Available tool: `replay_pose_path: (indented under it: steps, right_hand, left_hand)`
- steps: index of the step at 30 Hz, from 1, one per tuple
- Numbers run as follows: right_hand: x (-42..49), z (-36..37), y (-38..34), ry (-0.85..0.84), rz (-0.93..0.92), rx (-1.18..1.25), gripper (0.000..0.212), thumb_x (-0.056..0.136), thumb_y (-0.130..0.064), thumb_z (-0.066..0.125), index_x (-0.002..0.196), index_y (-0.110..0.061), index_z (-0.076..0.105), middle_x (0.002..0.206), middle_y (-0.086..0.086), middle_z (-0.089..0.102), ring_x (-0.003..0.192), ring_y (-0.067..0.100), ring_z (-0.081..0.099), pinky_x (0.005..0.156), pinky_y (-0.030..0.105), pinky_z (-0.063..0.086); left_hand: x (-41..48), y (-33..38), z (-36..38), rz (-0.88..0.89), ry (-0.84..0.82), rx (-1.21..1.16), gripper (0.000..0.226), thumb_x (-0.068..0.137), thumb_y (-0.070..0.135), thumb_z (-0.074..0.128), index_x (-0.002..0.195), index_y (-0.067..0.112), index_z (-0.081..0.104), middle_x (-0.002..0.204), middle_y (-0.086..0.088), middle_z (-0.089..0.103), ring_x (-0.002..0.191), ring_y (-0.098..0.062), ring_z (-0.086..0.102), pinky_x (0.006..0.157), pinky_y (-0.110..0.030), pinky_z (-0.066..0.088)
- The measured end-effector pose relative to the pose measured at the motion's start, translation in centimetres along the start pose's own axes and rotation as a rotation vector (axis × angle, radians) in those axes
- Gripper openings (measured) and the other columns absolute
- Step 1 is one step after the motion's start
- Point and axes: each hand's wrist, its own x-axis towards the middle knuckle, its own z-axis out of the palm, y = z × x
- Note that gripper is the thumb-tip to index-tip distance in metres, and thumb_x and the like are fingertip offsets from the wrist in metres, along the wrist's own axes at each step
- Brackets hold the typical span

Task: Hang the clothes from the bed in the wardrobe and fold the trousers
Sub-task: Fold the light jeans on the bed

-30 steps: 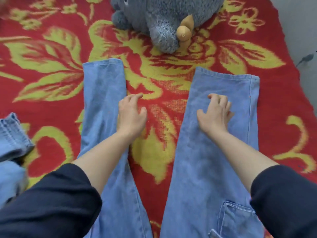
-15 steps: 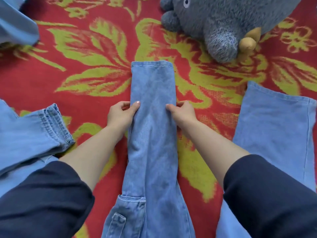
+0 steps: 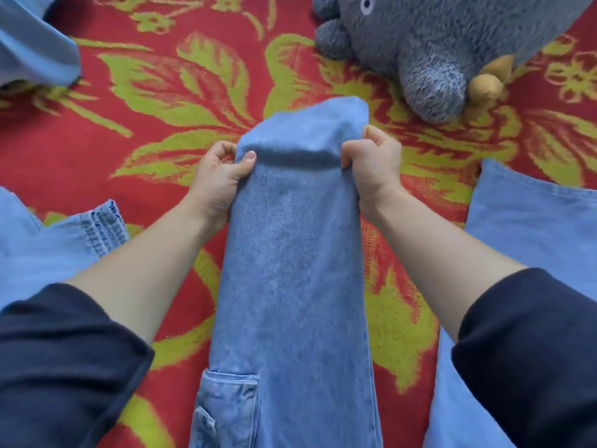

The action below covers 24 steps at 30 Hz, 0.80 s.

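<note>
The fingers (image 3: 247, 158) of my left hand (image 3: 219, 176) pinch the left edge of the trouser leg (image 3: 297, 253), thumb on top. My right hand (image 3: 371, 163) is curled tight round the right edge, level with the left, just above the middle of the frame. Between them the cloth is raised and the hem end droops away over my knuckles. The rest of the leg runs down the centre to a pocket (image 3: 229, 402) at the bottom edge. To do this fold well, I think I should keep both grips level and the cloth taut, then carry the raised part across onto the other leg (image 3: 523, 227) at the right so the side seams meet, and smooth it flat before letting go. Both legs lie on the red and yellow blanket (image 3: 161, 92) of the bed, with a grey plush toy (image 3: 436, 43) at the upper right and another denim piece (image 3: 48, 247) at the left edge. Half a second ago the leg lay flat, hem on the blanket, and my fingers only touched its edges; now they have closed and lifted it.
</note>
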Motion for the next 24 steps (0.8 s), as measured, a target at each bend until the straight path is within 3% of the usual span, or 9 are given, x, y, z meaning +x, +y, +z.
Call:
replay_pose_path:
  steps: [4, 7, 10, 14, 16, 17, 19, 21, 24]
  right_hand:
    - [0.3, -1.2, 0.9, -0.091, 0.389, 0.208, 0.007, 0.073, -0.014, 0.059, 0.074, -0.01, 0.054, 0.058, 0.006, 0.049, 0.051, 0.022, 0.047, 0.052, 0.024, 0.038]
    - [2.0, -2.0, 0.5, -0.079, 0.44, 0.264, 0.018, 0.082, -0.022, 0.055, 0.068, -0.011, 0.05, 0.051, 0.001, 0.049, 0.04, 0.016, 0.046, 0.046, 0.016, 0.036]
    - [3.3, -1.6, -1.1, 0.091, 0.287, 0.26, 0.003, 0.067, -0.006, 0.06, 0.068, -0.006, 0.057, 0.067, 0.007, 0.054, 0.06, 0.02, 0.052, 0.062, 0.027, 0.043]
    - [5.1, -2.6, -2.4, 0.225, -0.152, -0.182, 0.029, 0.065, 0.011, 0.058, 0.06, -0.017, 0.056, 0.059, -0.004, 0.054, 0.053, 0.005, 0.05, 0.053, 0.017, 0.038]
    - [6.1, -3.3, -1.5, 0.181, -0.251, -0.582, 0.021, 0.074, 0.001, 0.061, 0.081, -0.017, 0.068, 0.092, 0.003, 0.064, 0.085, 0.014, 0.062, 0.072, 0.019, 0.041]
    - [6.4, -3.7, -0.6, 0.128, -0.255, -0.818, 0.023, 0.08, -0.008, 0.062, 0.101, -0.016, 0.069, 0.118, 0.008, 0.059, 0.109, 0.021, 0.057, 0.086, 0.022, 0.039]
    - [6.5, -4.6, 2.3, -0.052, -0.204, -1.239, 0.049, 0.09, -0.034, 0.058, 0.137, -0.021, 0.049, 0.156, 0.007, 0.024, 0.143, 0.028, 0.021, 0.109, 0.042, 0.025]
    - [5.5, -5.1, 5.7, -0.23, -0.264, -1.452, 0.064, 0.096, -0.052, 0.04, 0.152, -0.029, 0.02, 0.162, -0.002, -0.002, 0.148, 0.023, -0.005, 0.114, 0.054, 0.008]
    - [4.9, -5.9, 9.7, -0.353, -0.299, -1.472, 0.064, 0.096, -0.06, 0.016, 0.152, -0.036, -0.006, 0.16, -0.01, -0.015, 0.147, 0.018, -0.017, 0.115, 0.052, -0.006]
  left_hand:
    - [1.0, -0.6, 1.2, -0.164, 0.023, -0.197, 0.02, 0.09, -0.002, 0.056, 0.1, 0.013, 0.047, 0.089, -0.009, 0.062, 0.075, -0.019, 0.062, 0.067, -0.031, 0.053]
    - [2.4, 0.9, 2.2, -0.151, 0.04, -0.203, 0.038, 0.087, -0.006, 0.056, 0.116, 0.015, 0.043, 0.1, -0.009, 0.06, 0.082, -0.02, 0.062, 0.067, -0.029, 0.054]
    - [3.1, 2.7, 2.6, -0.035, 0.01, -0.152, 0.048, 0.081, -0.021, 0.043, 0.1, 0.021, 0.055, 0.09, -0.003, 0.063, 0.074, -0.016, 0.063, 0.062, -0.025, 0.054]
    - [3.8, 3.7, 2.2, -0.004, -0.037, -0.073, 0.048, 0.085, -0.019, 0.042, 0.106, 0.017, 0.067, 0.092, 0.002, 0.072, 0.075, -0.009, 0.068, 0.065, -0.022, 0.056]
    - [4.9, 2.8, 1.9, 0.041, -0.039, 0.213, 0.047, 0.091, -0.007, 0.049, 0.132, 0.016, 0.055, 0.125, -0.006, 0.063, 0.099, -0.011, 0.064, 0.083, -0.021, 0.052]
    - [5.6, 1.9, 1.5, 0.071, -0.036, 0.531, 0.055, 0.093, 0.007, 0.055, 0.144, 0.023, 0.041, 0.147, -0.009, 0.043, 0.122, -0.018, 0.051, 0.099, -0.027, 0.044]
    - [5.9, -0.7, 1.2, 0.094, -0.066, 1.164, 0.075, 0.091, 0.044, 0.058, 0.15, 0.042, 0.012, 0.161, -0.006, -0.009, 0.147, -0.028, 0.002, 0.114, -0.048, 0.015]
    - [5.0, -4.4, 1.4, 0.155, -0.175, 1.451, 0.079, 0.088, 0.067, 0.04, 0.15, 0.044, -0.003, 0.157, -0.001, -0.026, 0.145, -0.023, -0.022, 0.114, -0.055, 0.001]
    - [3.7, -9.1, 1.4, 0.216, -0.194, 1.531, 0.079, 0.085, 0.075, 0.014, 0.149, 0.039, -0.012, 0.158, 0.003, -0.024, 0.144, -0.014, -0.025, 0.115, -0.049, -0.009]
